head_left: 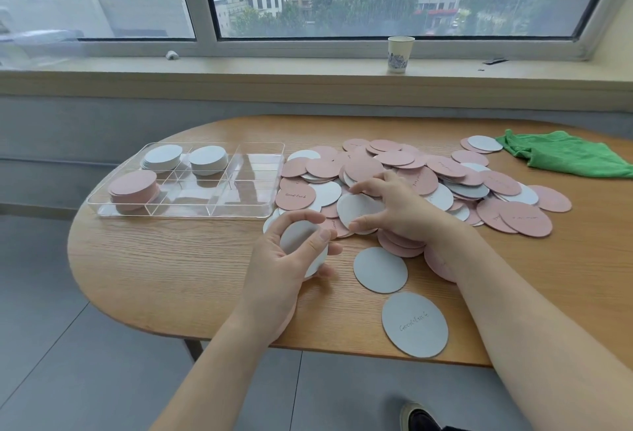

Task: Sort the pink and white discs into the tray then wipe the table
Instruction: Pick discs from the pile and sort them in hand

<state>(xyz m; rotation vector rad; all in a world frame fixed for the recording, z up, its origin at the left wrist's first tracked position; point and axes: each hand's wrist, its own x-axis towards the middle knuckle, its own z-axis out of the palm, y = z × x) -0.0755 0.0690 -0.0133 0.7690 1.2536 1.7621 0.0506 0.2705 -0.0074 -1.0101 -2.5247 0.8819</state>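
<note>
The light wooden desk (178, 269) has a rounded left end. A clear divided tray (239, 214) sits on its left part. Just right of the tray a loose heap of pink and white discs (455, 180) spreads across the middle, with two white discs (380, 269) lying apart nearer the front edge. A crumpled green cloth (561, 156) lies at the far right.
</note>
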